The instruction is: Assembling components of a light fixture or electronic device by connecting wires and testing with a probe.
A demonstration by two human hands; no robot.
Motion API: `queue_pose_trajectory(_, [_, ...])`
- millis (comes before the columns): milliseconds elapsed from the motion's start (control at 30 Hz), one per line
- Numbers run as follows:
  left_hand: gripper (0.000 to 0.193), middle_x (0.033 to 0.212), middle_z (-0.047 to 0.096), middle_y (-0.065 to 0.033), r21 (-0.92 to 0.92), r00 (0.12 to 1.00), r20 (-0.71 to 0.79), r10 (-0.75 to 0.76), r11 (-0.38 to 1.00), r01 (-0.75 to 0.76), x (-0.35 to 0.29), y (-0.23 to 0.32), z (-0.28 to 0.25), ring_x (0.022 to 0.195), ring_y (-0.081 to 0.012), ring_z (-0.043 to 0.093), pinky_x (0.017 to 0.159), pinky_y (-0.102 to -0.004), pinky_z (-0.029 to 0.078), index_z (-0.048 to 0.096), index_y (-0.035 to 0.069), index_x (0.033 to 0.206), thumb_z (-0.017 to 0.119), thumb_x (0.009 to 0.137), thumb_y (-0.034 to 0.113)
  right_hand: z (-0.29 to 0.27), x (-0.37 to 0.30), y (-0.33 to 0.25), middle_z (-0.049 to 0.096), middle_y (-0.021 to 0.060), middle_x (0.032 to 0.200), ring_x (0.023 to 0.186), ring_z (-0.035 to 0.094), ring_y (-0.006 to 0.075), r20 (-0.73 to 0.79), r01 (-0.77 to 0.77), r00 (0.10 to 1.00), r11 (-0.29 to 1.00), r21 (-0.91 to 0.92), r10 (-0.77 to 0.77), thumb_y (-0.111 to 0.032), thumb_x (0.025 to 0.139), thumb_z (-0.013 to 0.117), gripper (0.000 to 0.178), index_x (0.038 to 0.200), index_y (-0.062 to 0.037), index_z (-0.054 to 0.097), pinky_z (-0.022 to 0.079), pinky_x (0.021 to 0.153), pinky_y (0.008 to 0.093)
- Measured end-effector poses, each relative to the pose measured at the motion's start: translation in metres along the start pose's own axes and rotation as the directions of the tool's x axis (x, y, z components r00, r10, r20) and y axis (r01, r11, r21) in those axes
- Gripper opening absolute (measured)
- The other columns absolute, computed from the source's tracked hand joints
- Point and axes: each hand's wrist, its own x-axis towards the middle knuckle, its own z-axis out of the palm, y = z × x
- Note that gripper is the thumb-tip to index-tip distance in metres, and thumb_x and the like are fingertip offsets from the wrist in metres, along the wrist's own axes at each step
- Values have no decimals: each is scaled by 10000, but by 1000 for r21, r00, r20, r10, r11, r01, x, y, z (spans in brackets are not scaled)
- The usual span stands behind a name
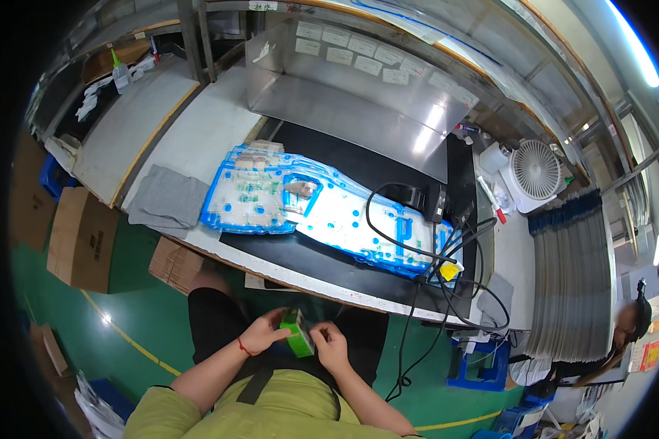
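Note:
Over my lap, below the front edge of the workbench, I hold a small bright green box (298, 338) with a pale side. My left hand (262, 335), with a red cord at the wrist, grips its left side, thumb across the near face. The fingers of my right hand (331, 345) are pinched together at the box's right edge; whether a flap lies between them is too small to tell. On the bench ahead lies a long, irregular white panel (337, 216) with blue edging and blue dots. A yellow piece (449, 271) sits at its right end.
Black cables (447, 260) loop over the panel's right end and hang off the bench. A grey cloth (170, 197) lies at left, a white fan (536, 172) stands at right. Cardboard boxes (84, 238) sit on the floor. Beyond hanging grey sheets (571, 278), another person (608, 366) is partly visible.

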Motion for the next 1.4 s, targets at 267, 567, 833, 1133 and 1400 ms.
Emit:
queue_pose_trajectory(267, [588, 1294, 527, -96, -425, 1000, -20, 10, 905, -18, -1, -7, 4, 1128, -210, 581, 913, -355, 521, 313, 34, 1425, 609, 931, 155, 9, 18, -6, 592, 15, 851, 822, 568, 137, -202, -116, 904, 672, 732, 377, -185, 970, 572, 108, 969, -77, 582, 465, 789, 295])
queue_pose_trajectory(567, [478, 1252, 546, -62, -424, 941, -326, -90, 904, -61, -11, -34, -39, 1122, -184, 571, 863, -341, 525, 361, 79, 1405, 535, 961, 111, -8, 6, -34, 393, 7, 641, 584, 344, 147, -4, -85, 823, 131, 988, 568, -371, 972, 471, 378, 693, -124, 408, 297, 576, 307])
queue_pose_trajectory(833, [603, 1216, 541, -93, -259, 924, -361, -129, 965, 33, -4, -41, -33, 941, -150, 586, 640, -244, 466, 286, -6, 1440, 587, 930, 113, -11, 2, -137, 299, -1, 550, 517, 280, 122, 197, -210, 977, 201, 957, 83, -343, 948, 370, 415, 628, -82, 413, 239, 526, 284])
queue_pose_trajectory(1133, [625, 1241, 554, -65, -192, 954, -272, -129, 978, 78, -11, -41, -34, 1010, -129, 577, 727, -238, 480, 334, 14, 1432, 637, 891, 99, -51, -11, -244, 366, 2, 593, 498, 295, 122, 166, -187, 970, -111, 976, -177, -144, 872, 454, 165, 1030, -116, 491, 261, 510, 277])
queue_pose_trajectory(1400, [658, 1291, 536, -90, -74, 958, -247, -143, 989, 129, -6, -41, -33, 1065, -156, 559, 794, -272, 491, 324, -4, 1432, 660, 875, 93, -71, -43, -338, 475, 36, 679, 568, 461, 153, 101, -286, 921, -475, 832, -377, -152, 943, 521, 98, 849, -126, 510, 330, 456, 278])
